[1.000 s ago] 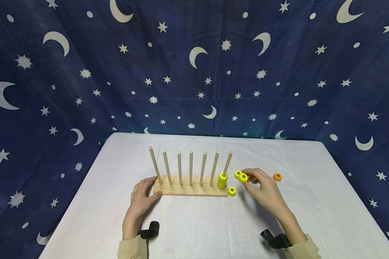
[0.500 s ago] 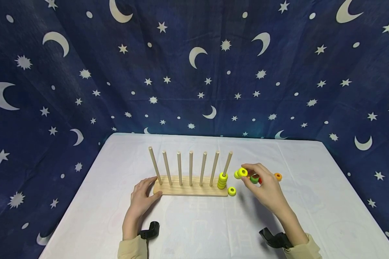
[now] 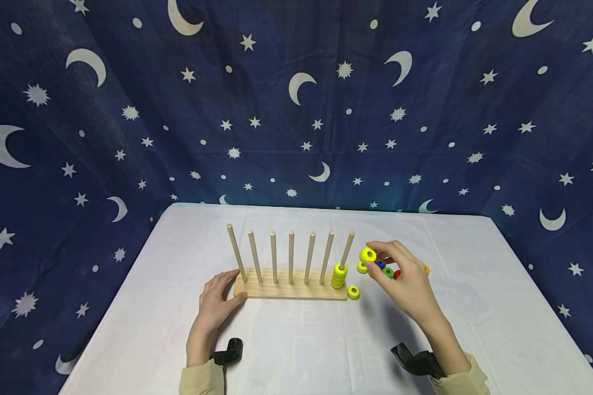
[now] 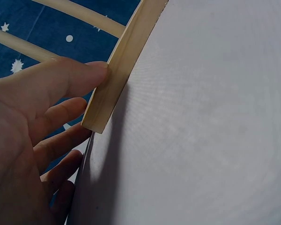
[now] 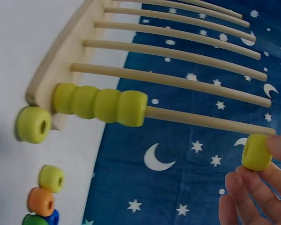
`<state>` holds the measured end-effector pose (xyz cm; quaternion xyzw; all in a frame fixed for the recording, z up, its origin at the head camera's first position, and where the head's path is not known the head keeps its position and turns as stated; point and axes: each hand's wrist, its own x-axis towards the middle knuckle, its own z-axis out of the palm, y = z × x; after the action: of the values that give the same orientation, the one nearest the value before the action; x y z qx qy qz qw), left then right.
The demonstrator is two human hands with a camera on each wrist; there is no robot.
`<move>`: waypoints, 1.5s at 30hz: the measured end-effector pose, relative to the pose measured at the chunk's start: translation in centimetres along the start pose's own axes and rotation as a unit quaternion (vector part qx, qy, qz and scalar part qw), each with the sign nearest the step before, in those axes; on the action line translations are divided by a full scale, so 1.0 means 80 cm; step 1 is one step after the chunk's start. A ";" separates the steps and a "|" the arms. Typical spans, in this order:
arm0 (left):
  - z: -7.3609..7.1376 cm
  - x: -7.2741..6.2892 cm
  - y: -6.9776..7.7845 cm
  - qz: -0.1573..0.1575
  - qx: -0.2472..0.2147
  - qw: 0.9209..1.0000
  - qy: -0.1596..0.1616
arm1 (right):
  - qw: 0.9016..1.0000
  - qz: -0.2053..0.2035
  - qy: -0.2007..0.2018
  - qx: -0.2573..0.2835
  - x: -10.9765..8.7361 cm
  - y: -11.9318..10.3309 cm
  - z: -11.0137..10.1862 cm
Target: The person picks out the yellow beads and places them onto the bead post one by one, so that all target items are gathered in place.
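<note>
With thumb and fingertips, my right hand (image 3: 406, 282) pinches a yellow bead (image 5: 256, 153). The bead is raised above the table, right beside the tip of the rightmost peg (image 3: 347, 249), and the right wrist view shows it by that peg's end. Whether the bead touches the tip I cannot tell. Low on this peg sits a stack of several yellow beads (image 5: 107, 105). My left hand (image 3: 216, 303) grips the left end of the wooden peg base (image 3: 281, 292), its thumb (image 4: 84, 78) on the front side and fingers behind.
One loose yellow bead (image 3: 353, 296) lies at the base's right end, and another (image 3: 361, 268) a little behind it. Blue (image 3: 380, 264), green (image 3: 387, 272), red (image 3: 397, 274) and orange (image 5: 40, 200) beads lie near or partly behind my right hand. The other pegs are bare.
My right hand has lifted the yellow bead up and slightly left, toward the rightmost peg's tip. More loose beads show beneath it. My left hand has stayed on the base.
</note>
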<state>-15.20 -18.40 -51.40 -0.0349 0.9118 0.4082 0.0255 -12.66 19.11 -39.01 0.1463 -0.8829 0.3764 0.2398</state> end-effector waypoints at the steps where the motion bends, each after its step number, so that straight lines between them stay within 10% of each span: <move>1: 0.000 0.000 0.000 0.000 0.001 1.000 0.000 | 1.000 -0.005 0.004 0.002 0.001 -0.002 -0.001; 45: -0.001 0.000 -0.003 0.007 -0.006 1.000 -0.001 | 0.999 -0.012 0.022 0.045 0.050 -0.038 0.009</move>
<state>-15.15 -18.59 -51.50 -0.0281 0.9096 0.4138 0.0235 -14.89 16.21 -35.47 0.1591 -0.8579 0.4158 0.2566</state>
